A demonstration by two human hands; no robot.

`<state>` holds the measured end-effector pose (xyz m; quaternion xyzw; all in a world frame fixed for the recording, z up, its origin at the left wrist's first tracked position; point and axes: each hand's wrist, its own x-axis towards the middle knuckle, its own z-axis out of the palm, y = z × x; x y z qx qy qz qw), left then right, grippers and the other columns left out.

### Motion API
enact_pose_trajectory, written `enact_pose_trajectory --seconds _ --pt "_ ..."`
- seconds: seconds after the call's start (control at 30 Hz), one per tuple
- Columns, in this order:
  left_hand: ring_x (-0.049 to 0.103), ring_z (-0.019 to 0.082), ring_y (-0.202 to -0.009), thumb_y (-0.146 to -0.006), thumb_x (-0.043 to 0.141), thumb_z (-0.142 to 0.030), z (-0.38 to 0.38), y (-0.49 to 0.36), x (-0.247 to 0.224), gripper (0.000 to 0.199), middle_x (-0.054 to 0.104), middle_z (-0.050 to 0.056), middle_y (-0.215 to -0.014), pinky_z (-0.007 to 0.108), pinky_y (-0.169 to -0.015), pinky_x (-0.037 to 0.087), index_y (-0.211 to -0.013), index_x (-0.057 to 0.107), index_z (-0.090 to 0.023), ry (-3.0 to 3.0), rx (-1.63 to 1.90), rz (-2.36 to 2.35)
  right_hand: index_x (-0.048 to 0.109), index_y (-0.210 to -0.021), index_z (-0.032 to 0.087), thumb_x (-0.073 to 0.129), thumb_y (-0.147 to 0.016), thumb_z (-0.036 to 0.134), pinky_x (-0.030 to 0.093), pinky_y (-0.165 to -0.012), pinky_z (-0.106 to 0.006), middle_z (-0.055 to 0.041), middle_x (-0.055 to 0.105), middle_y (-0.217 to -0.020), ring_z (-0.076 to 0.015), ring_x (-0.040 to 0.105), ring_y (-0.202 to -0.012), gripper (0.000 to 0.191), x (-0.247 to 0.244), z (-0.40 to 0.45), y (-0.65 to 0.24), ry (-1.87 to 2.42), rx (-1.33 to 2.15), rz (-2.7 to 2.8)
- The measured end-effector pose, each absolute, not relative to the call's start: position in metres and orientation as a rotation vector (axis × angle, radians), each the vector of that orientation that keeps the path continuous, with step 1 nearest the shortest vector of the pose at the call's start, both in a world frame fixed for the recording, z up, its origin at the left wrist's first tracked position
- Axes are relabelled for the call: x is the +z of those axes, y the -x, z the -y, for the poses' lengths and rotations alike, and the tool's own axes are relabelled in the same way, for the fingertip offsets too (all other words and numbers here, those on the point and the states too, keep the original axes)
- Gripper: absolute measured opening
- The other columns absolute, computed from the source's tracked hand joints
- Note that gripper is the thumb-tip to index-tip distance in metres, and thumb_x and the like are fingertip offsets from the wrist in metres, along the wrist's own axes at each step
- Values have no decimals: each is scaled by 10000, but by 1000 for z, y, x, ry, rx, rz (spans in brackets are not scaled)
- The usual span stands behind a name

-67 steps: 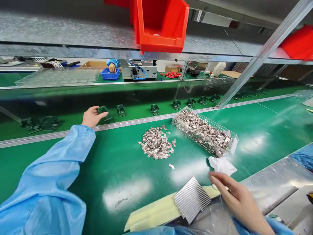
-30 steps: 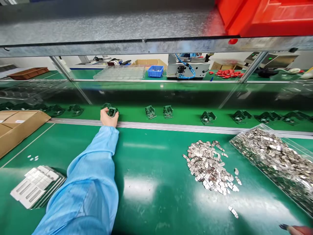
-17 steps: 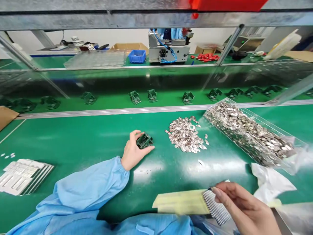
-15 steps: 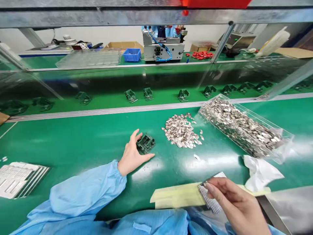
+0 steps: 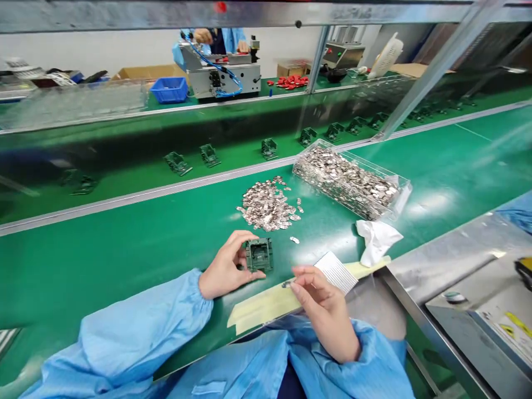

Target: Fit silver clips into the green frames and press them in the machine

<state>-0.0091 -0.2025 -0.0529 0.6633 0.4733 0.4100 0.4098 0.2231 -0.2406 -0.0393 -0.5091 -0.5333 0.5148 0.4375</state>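
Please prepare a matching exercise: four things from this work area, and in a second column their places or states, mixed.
1. green board assembly
2. blue bin
3. clear tray
4. yellow strip

A. beside the grey machine
B. along the bench's near edge
C. held in the left grip
D. filled with metal pieces

1-C; 2-A; 3-D; 4-B

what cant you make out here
All in the head view:
Small piece in the right hand: tiny, partly covered by fingers
Far-left green units: blurred, dim
Co-worker: head hidden by metal rail
Clear box: floor buried under metal pieces
Striped stack: cut off by left edge
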Motion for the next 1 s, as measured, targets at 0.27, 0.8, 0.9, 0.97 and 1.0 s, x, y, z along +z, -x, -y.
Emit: enact_pose_trajectory --seconds 0.27,0.8,0.9,0.97,1.0 --pt "670 92 -738 -719 778 -152 227 -59 -45 463 667 -15 -893 162 -659 559 -1112 554 -251 -1266 1113 -885 672 -747 221 652 -839 304 387 -1014 -418 -95 571 -1281 -278 512 -1222 125 -36 249 -224 1305 960 1354" --pt "580 97 -678 -892 601 -232 242 -64 -57 309 632 12 -864 178 -617 499 -1194 539 -244 -1479 1127 -1024 620 -826 202 620 -858 300 512 -691 -296 -55 641 -895 -186 620 -800 104 -38 256 -221 1277 1150 1203" --pt "568 110 -640 -897 588 -262 246 -68 -54 289 609 8 -775 193 -590 493 -1182 555 -226 -1470 1112 -1073 629 -800 196 688 -806 333 519 -650 -285 -33 645 -783 -171 611 -705 150 -38 256 -222 1265 1263 1054" --pt "569 118 -630 -893 591 -283 248 -71 -51 290 607 12 -759 201 -577 493 -1174 565 -217 -1459 1110 -1093 639 -760 195 734 -766 341 524 -651 -279 -28 652 -757 -168 614 -699 174 -38 257 -224 1240 1293 994" --pt "572 121 -631 -892 591 -291 249 -73 -49 293 610 14 -762 203 -575 494 -1175 567 -216 -1454 1109 -1098 649 -757 195 748 -756 341 527 -659 -277 -30 660 -763 -169 619 -710 177 -38 257 -226 1222 1306 973"
